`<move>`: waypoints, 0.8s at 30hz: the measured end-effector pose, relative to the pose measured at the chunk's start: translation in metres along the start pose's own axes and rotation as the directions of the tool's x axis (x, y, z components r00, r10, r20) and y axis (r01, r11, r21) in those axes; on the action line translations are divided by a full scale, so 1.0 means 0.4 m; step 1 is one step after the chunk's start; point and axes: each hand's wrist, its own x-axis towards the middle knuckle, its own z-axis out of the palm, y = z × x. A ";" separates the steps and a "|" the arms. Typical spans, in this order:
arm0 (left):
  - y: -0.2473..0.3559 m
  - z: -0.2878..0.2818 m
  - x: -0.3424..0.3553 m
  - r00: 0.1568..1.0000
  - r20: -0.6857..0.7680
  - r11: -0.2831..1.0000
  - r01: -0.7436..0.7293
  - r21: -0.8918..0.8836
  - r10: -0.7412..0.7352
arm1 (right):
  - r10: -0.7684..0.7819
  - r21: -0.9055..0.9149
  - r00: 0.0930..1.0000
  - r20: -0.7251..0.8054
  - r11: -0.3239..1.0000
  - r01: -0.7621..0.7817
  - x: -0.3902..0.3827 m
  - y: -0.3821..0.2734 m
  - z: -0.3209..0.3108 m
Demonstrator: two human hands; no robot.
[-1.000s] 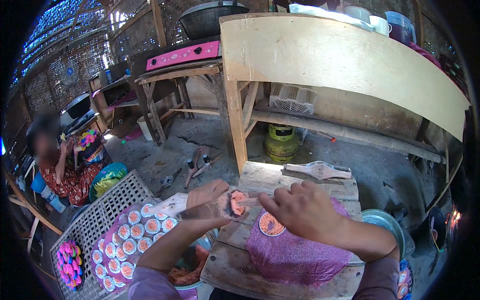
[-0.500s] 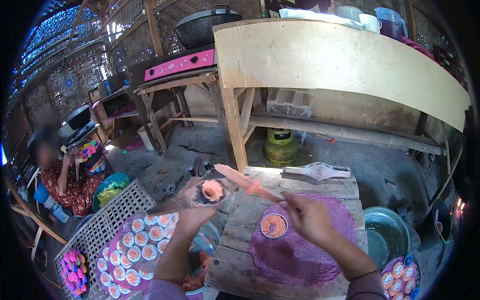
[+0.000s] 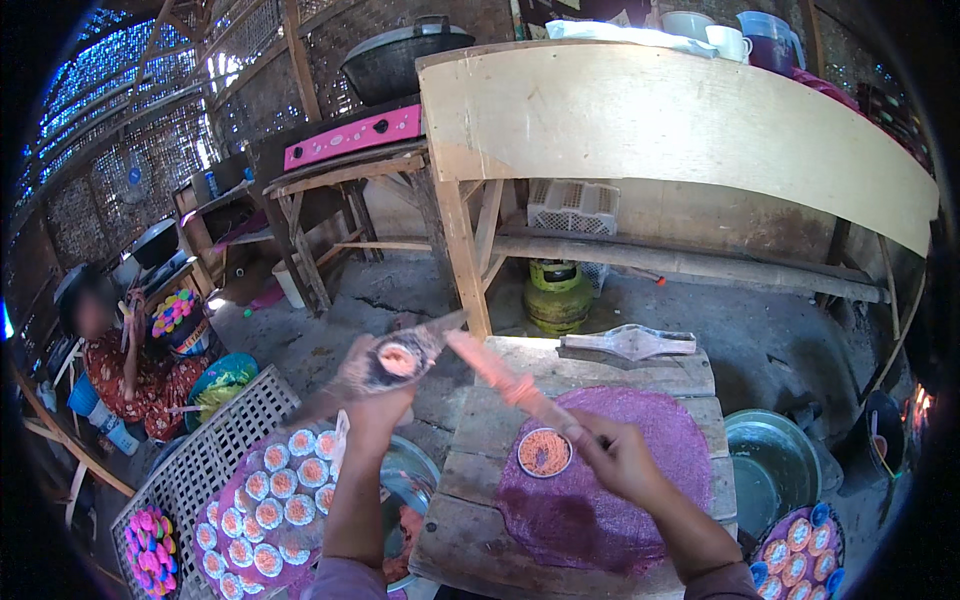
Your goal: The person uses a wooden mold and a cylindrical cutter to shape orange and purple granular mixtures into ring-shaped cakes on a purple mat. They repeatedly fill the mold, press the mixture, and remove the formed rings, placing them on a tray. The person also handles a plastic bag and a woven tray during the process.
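My left hand (image 3: 378,400) is closed around a dark wooden hand press (image 3: 425,345), whose round hole holds pink dough (image 3: 398,360). The press is tilted and smeared by motion. Between the fingers of my right hand (image 3: 622,458) is a flat wooden spatula (image 3: 545,410), its blade coated with pink paste and its tip close to the press. Below the spatula, a small round dish (image 3: 545,453) of pink strands lies on a purple mesh mat (image 3: 610,530). Beyond the mat, a second press-like tool (image 3: 630,343) with two handles rests on the plank table (image 3: 470,480).
On the left, a lattice rack (image 3: 190,495) bears rows of pink-topped white rounds (image 3: 270,512). A tub (image 3: 415,465) of pink dough stands beside the table. Rightward are a green basin (image 3: 765,460) and a tray (image 3: 800,560) of rounds. A person (image 3: 110,370) sits at far left.
My left hand has moved the press leftward and slightly up, turning it. The spatula tip has shifted a little right, away from the press hole, as my right hand moved slightly right.
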 end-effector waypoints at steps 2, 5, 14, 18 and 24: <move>-0.003 -0.022 0.035 0.954 -0.187 0.967 -0.207 0.146 0.232 | 0.054 0.100 0.994 0.090 0.993 -0.063 -0.004 0.003 -0.036; -0.017 -0.087 0.088 0.903 -0.024 0.666 0.299 -0.683 -0.430 | 0.128 0.105 0.969 0.213 0.983 -0.153 -0.017 0.005 -0.075; 0.041 -0.099 0.107 0.779 0.626 -0.311 0.584 -0.750 -0.046 | -0.201 -0.427 0.930 0.308 0.844 0.324 0.007 0.012 -0.095; 0.066 -0.039 0.067 0.578 0.802 -0.426 0.770 -0.475 0.152 | -0.350 -0.496 0.806 0.477 0.650 0.576 0.063 0.007 -0.096; 0.040 -0.034 0.050 0.626 0.765 -0.537 0.701 -0.469 0.150 | -0.403 -0.543 0.690 0.601 0.426 0.723 0.092 -0.012 -0.116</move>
